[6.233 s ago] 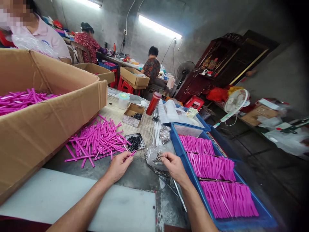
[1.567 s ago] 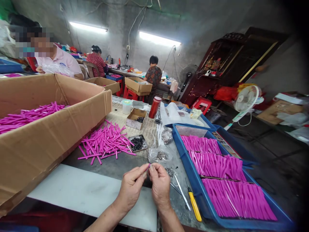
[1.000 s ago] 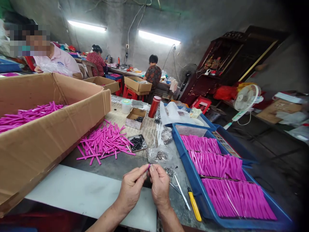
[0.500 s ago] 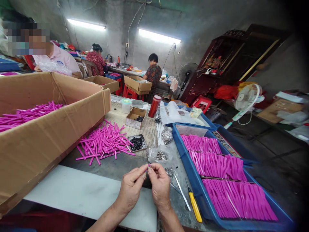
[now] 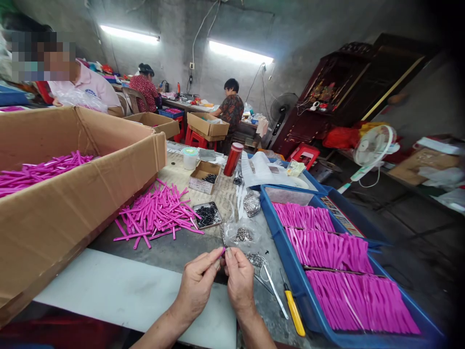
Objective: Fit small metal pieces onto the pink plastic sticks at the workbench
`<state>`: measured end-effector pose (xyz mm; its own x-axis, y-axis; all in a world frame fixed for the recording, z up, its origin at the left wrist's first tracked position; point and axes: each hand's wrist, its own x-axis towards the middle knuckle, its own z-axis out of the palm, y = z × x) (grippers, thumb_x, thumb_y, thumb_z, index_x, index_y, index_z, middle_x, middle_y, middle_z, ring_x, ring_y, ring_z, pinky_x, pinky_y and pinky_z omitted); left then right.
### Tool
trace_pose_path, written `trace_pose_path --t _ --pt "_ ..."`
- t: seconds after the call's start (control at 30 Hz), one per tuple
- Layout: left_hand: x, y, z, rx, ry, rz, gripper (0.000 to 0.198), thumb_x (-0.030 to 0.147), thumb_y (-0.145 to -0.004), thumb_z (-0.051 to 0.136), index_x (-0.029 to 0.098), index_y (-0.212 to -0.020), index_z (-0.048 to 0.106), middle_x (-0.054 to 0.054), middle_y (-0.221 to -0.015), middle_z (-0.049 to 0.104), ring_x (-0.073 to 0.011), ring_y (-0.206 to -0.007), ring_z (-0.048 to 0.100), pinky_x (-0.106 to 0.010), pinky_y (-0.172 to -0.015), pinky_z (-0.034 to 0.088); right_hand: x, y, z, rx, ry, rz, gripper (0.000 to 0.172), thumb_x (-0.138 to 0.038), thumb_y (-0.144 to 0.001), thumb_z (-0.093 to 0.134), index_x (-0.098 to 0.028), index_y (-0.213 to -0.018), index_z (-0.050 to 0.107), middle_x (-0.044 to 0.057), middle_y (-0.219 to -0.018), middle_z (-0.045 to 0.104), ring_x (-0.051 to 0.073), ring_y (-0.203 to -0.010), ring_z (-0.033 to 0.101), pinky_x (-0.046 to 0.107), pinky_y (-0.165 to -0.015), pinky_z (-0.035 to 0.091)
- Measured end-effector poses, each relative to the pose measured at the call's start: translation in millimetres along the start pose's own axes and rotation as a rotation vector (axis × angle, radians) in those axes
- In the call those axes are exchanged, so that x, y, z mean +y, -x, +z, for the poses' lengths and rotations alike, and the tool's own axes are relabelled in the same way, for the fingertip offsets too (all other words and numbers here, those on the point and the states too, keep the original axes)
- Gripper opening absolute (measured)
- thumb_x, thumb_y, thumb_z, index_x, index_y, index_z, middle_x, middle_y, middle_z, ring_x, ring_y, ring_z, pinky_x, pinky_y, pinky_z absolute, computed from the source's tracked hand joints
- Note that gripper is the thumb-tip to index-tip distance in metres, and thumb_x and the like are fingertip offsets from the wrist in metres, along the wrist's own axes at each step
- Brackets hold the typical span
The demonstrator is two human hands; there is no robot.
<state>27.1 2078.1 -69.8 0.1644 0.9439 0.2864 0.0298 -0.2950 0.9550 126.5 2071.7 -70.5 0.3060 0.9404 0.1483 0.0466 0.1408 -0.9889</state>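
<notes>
My left hand (image 5: 198, 283) and my right hand (image 5: 240, 278) meet fingertip to fingertip over the near edge of the table. Together they pinch one small pink plastic piece (image 5: 223, 250), of which only the tip shows. What else the fingers hold is hidden. A loose pile of pink sticks (image 5: 158, 213) lies ahead to the left. A small tray of black parts (image 5: 207, 214) and a clear bag of small metal parts (image 5: 242, 234) sit just beyond my hands.
A big cardboard box (image 5: 83, 184) with pink sticks fills the left. A blue tray (image 5: 276, 232) with rows of pink pieces sits to the right, a yellow-handled tool (image 5: 294, 312) beside it. A red cup (image 5: 233, 159) and several seated people are farther back.
Six seconds ago my hands were apart by the pile and the bag. They have come together near the table edge and have stayed there, pinching the pink piece.
</notes>
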Motion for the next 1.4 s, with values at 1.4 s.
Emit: trace_pose_path --t 1.4 --pt "-0.1 0.5 1.1 0.011 0.018 -0.016 0.025 0.02 -0.075 0.051 0.018 -0.097 0.064 -0.006 -0.082 0.066 -0.0143 -0.069 0.06 -0.022 -0.062 0.051 4.4 -1.2 -1.2 -0.014 0.002 -0.008 0.027 -0.04 -0.076 0.046 -0.017 -0.062 0.047 -0.005 -0.054 0.038 0.009 -0.05 0.034 0.02 -0.046 0.032"
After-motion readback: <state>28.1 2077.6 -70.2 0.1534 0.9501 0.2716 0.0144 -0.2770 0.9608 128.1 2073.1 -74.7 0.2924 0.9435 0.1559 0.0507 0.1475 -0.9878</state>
